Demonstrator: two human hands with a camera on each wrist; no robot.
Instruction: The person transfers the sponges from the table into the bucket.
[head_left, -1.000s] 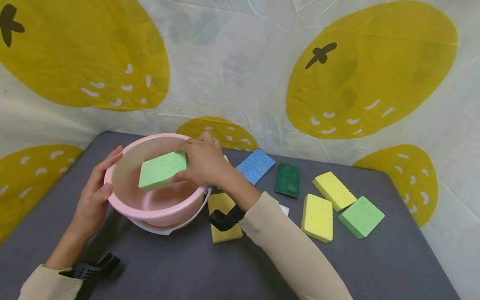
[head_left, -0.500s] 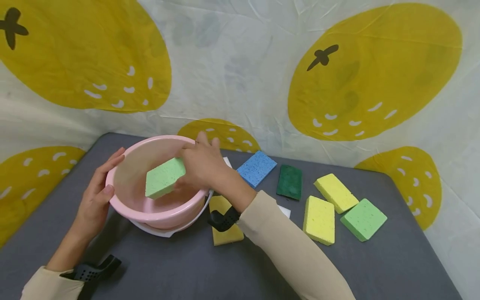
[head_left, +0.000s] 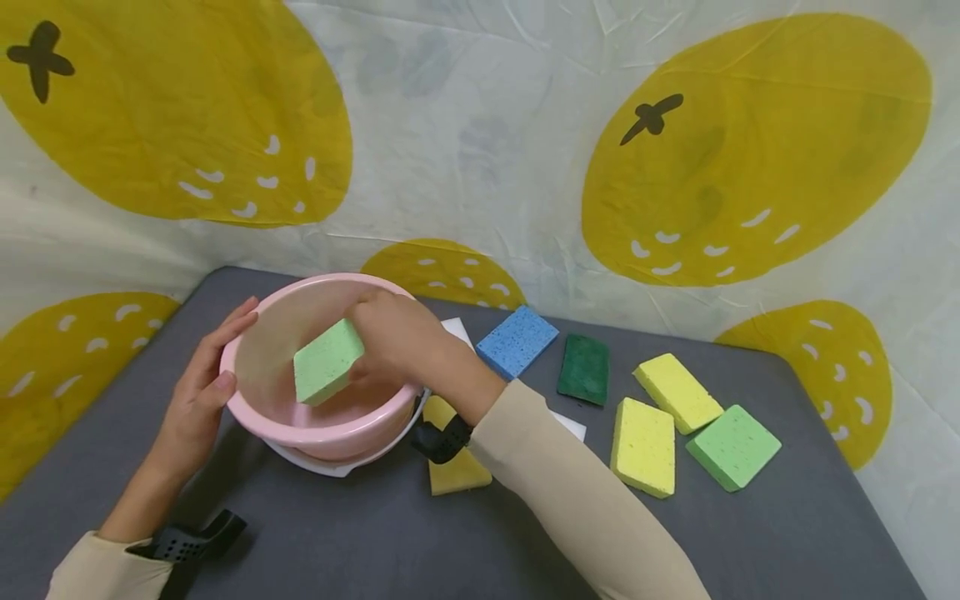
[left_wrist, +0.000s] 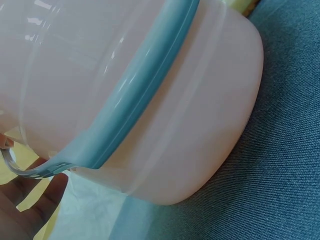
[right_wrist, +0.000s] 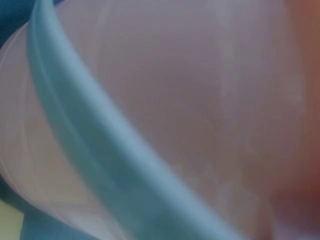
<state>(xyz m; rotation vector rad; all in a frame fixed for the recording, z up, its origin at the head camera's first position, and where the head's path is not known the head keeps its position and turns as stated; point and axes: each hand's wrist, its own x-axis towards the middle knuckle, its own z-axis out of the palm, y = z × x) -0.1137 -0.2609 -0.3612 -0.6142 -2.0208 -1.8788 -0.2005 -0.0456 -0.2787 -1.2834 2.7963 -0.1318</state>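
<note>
A pink bucket [head_left: 318,435] stands on the left part of the table, its pale handle [left_wrist: 142,95] lowered against the outer wall. At the left of its rim, my left hand [head_left: 193,408] holds the bucket, thumb and fingertips at the edge. My right hand [head_left: 395,337] reaches over the right rim and grips a light green sponge [head_left: 327,364], tilted inside the opening. The sponge hides part of the bucket's inside. Only bucket wall and the blurred handle fill most of the right wrist view; the right fingers are largely hidden.
Right of the bucket lie a blue sponge [head_left: 517,342], a dark green scouring pad [head_left: 584,369], two yellow sponges [head_left: 643,446] and another green sponge [head_left: 735,447]. A darker yellow sponge [head_left: 459,475] and white pieces [head_left: 568,426] are partly under the right arm. A patterned cloth [head_left: 480,125] hangs behind.
My right hand has moved lower into the bucket, and the green sponge in it has turned to a steeper angle. The left hand keeps its place at the rim.
</note>
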